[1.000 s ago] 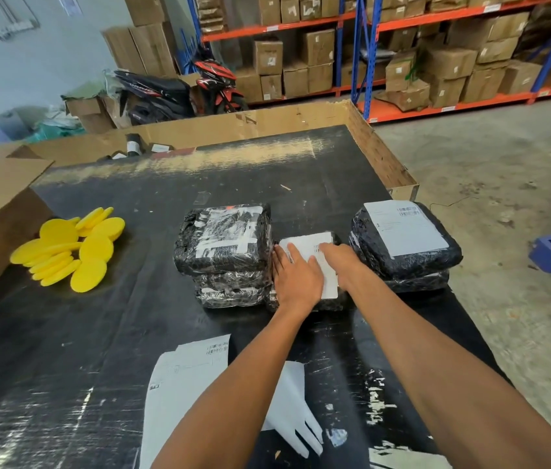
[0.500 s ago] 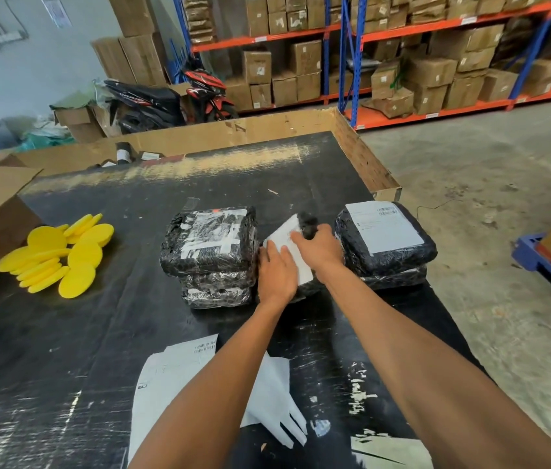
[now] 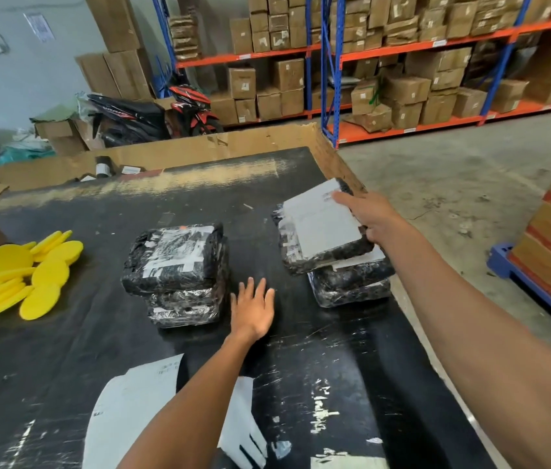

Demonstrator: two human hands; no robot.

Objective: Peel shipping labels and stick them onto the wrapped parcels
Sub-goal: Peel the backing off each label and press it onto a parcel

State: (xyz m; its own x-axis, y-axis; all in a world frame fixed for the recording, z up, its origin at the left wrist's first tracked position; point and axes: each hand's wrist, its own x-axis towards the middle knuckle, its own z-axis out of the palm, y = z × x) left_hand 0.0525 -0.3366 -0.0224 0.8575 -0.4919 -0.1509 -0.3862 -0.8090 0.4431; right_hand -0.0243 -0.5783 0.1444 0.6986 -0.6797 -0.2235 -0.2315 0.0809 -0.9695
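On the right stack, black-wrapped parcel — white label, tilted, right hand gripping

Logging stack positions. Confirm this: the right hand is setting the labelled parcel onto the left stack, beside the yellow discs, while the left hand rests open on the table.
Wrong stack. In the head view the right hand holds the labelled parcel over the right stack, across the table from the yellow discs. The left hand does rest open.

Labelled black parcel lies tilted atop the right stack.

Concrete floor, pale wall, orange-and-blue shelving stacked with cartons.
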